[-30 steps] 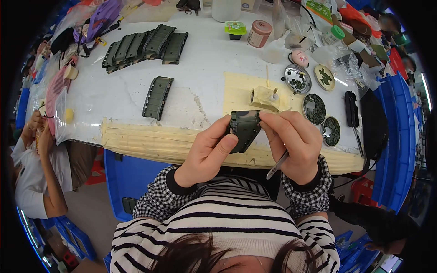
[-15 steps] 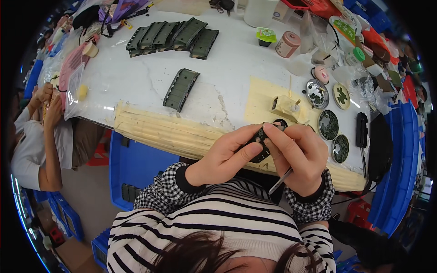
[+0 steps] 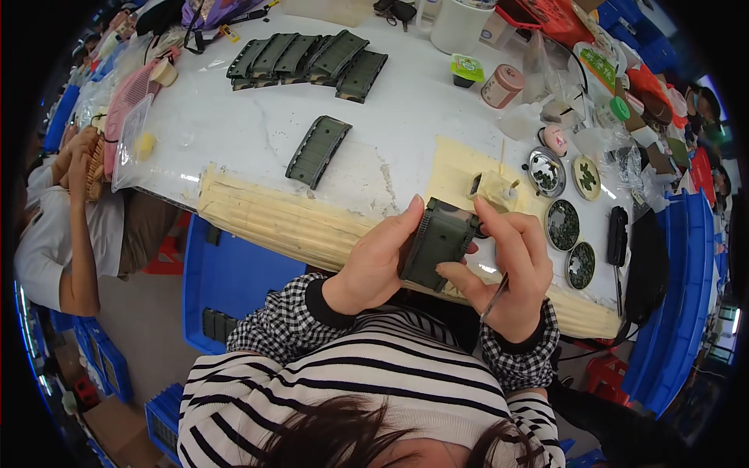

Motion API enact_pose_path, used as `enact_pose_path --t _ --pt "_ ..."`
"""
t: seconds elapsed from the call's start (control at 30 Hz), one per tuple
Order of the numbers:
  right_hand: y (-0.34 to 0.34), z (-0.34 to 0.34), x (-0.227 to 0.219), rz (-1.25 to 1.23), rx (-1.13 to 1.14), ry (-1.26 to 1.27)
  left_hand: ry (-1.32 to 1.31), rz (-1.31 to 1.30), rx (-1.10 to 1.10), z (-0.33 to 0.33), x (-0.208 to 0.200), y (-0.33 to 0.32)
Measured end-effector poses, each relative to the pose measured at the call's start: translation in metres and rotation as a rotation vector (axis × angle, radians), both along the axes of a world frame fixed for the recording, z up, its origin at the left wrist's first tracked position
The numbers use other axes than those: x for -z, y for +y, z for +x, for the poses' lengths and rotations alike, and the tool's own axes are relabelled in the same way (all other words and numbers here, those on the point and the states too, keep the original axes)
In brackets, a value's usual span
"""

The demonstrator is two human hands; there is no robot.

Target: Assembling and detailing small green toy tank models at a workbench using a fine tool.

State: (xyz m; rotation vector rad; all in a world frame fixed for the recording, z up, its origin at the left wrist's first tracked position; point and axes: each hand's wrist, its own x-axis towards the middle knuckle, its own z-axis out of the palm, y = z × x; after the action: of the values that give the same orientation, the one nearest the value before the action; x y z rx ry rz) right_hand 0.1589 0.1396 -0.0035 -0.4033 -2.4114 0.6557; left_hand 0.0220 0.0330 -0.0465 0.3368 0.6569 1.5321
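Note:
A dark green, slightly curved plastic case with ribbed edges and a camouflage-like pattern is held over the table's front edge, its broad face showing. My left hand grips its left side, thumb on the near face and fingers hidden behind. My right hand touches the right edge with thumb and fingertips. A thin metal tool, perhaps tweezers, is tucked in the right palm and slants down. Another similar case lies alone on the table, and several more cases overlap at the back left.
Round dishes of small dark green pieces stand at the right near a cream block. Behind are a pink tin and a white mug. A blue bin sits below the left front edge. Another person's hands work at far left.
The case has turned so its broad face shows. My right fingers have spread from a pinch at its top to its right edge. The whole view has shifted slightly.

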Motion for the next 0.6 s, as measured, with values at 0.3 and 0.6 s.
enact_pose_path --t 0.3,0.6 --pt "-0.007 -0.003 -0.003 -0.011 -0.003 -0.062 -0.050 -0.011 -0.055 0.002 0.003 -0.006" --pt "-0.013 -0.008 -0.001 -0.034 0.007 -0.060 -0.156 0.026 -0.107 0.002 0.004 -0.013"
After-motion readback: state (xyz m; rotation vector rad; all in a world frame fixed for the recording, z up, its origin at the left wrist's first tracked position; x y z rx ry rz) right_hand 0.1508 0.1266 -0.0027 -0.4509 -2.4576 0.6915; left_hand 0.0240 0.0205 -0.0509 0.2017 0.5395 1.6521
